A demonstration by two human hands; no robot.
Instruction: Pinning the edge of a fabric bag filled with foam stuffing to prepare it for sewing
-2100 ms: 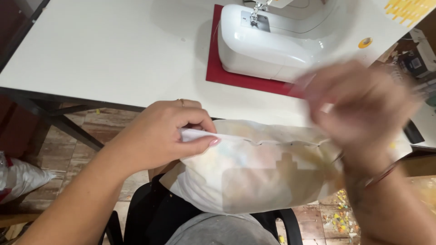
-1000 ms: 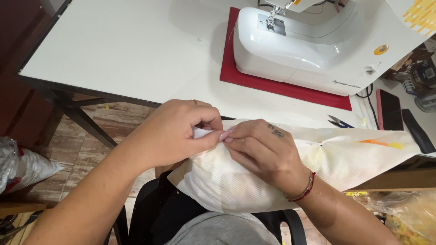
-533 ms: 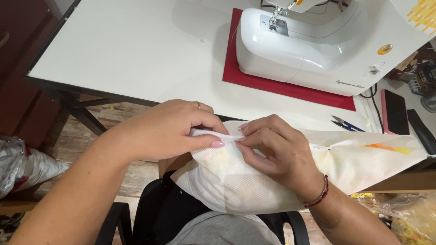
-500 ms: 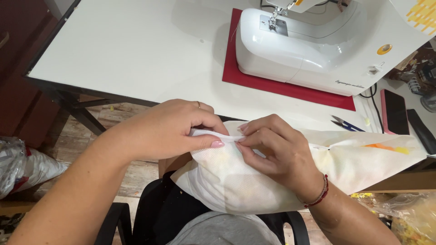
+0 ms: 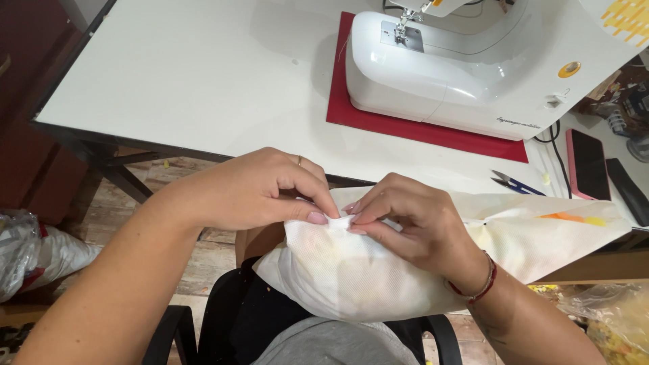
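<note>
Both hands had closed in together: left hand [image 5: 260, 189] and right hand [image 5: 412, 220] pinched the white stuffed pouch [image 5: 351, 277] at its top seam, on the lap below the desk's [image 5: 203, 81] near edge; right hand previously swung clear.

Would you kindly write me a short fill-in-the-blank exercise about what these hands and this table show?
1. Both hands pinch the top edge of a white ____ pouch.
2. The sewing machine stands on a ____ mat.
3. The bracelet is on the ____ wrist.
4. The left hand wears a ____ on one finger.

Missing words: fabric; red; right; ring
</note>
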